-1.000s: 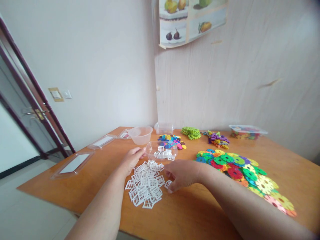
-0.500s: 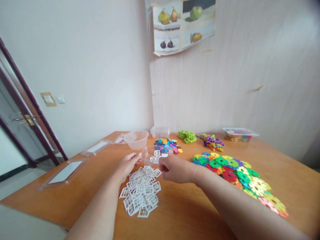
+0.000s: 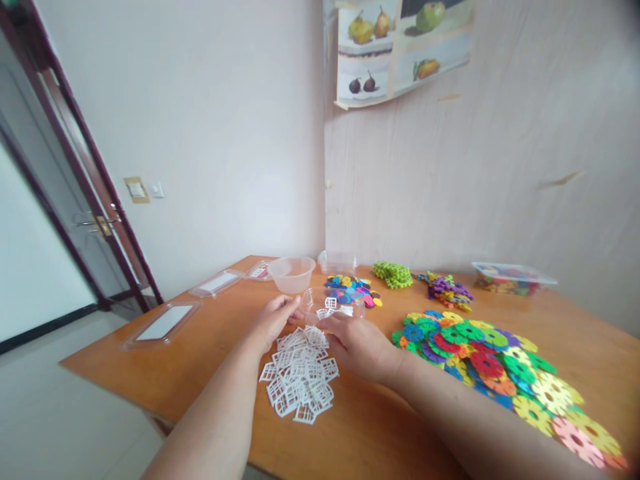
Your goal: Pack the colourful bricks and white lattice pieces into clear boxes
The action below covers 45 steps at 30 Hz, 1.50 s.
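My left hand is closed at the left rim of a clear plastic box, its thumb and fingers on the edge. A few white lattice window pieces lie inside the box. Just in front of it, a loose pile of the same white window pieces is spread on the table. My right hand hovers at the pile's upper right, close to the box's near side. Its index finger points left with the thumb apart, and I see nothing between them.
Colourful notched discs cover the table's right side. Behind the box lie small coloured pieces, a translucent bowl, green pieces and purple pieces. A filled lidded box stands back right; clear lids lie left.
My right hand has gone from a closed pinch beside the box to fingers spread over the pile's edge. The camera view has turned left, shifting everything rightward. My left hand stays at the box.
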Available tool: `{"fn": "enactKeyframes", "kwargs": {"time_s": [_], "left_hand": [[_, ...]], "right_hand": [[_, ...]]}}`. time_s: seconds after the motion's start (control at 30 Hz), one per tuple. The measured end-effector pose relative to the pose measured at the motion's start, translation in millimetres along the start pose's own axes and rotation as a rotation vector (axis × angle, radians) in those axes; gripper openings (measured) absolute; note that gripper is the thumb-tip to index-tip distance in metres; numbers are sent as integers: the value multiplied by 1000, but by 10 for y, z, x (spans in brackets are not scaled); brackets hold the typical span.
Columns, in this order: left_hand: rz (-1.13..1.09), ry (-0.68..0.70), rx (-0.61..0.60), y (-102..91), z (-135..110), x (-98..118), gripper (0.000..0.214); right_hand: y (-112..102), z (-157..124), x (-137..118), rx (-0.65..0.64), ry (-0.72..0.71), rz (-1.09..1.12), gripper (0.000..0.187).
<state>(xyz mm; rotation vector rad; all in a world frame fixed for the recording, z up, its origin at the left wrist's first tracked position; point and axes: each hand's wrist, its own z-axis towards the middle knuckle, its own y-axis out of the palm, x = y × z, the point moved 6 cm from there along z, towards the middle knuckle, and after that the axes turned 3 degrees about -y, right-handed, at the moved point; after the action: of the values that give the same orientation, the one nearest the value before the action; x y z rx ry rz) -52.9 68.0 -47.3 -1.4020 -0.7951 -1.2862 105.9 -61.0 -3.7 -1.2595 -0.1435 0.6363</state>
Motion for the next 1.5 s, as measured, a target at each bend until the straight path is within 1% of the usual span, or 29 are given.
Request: {"fn": "enactKeyframes", "kwargs": {"time_s": [0.1, 0.23, 0.37, 0.53, 0.73, 0.8, 0.9, 1.0, 1.1, 1.17, 1.2, 1.23, 1.33, 1.4, 1.43, 1.5], "left_hand": [[-43, -23, -27, 30, -23, 17, 53], [-25, -52, -40, 59, -61, 47, 59], [-12, -80, -71, 77, -87, 48, 68], [45, -94, -91, 72, -87, 20, 75], [72, -96, -89, 70, -81, -2, 71], [72, -94, -94, 79, -83, 4, 69], [78, -86, -106, 96, -86, 18, 66], [55, -73, -107, 110, -81, 26, 62], [33, -68, -88, 110, -68, 20, 60], [43, -63, -73, 104, -60, 18, 60], [52, -58, -66, 99, -57, 19, 59], [60, -54, -60, 94, -55, 22, 59], [58, -41, -56, 87, -54, 33, 56], [40, -34, -63, 90, -55, 39, 55], [32, -32, -67, 93, -55, 41, 54], [31, -32, -69, 95, -57, 42, 54]], "right_hand": [[128, -3, -94, -64, -36, -56, 35], [206, 5, -108, -140, -37, -118, 24], [219, 8, -54, -133, 6, -129, 17], [201, -2, -19, -98, 24, -96, 20], [94, 9, 43, 27, 65, 46, 21], [30, 19, 75, 90, 67, 108, 21], [-138, 18, 165, 259, 84, 154, 20], [-321, -16, 315, 432, 152, 169, 22], [-437, -62, 403, 552, 171, 141, 26], [-447, -81, 380, 582, 137, 98, 25], [-418, -79, 346, 561, 111, 81, 23], [-364, -69, 302, 513, 82, 70, 21], [-114, -33, 143, 277, 0, 54, 19], [35, -29, 73, 150, -12, 31, 19], [82, -30, 57, 113, -7, 18, 19], [115, -29, 61, 81, 15, 4, 21]]}}
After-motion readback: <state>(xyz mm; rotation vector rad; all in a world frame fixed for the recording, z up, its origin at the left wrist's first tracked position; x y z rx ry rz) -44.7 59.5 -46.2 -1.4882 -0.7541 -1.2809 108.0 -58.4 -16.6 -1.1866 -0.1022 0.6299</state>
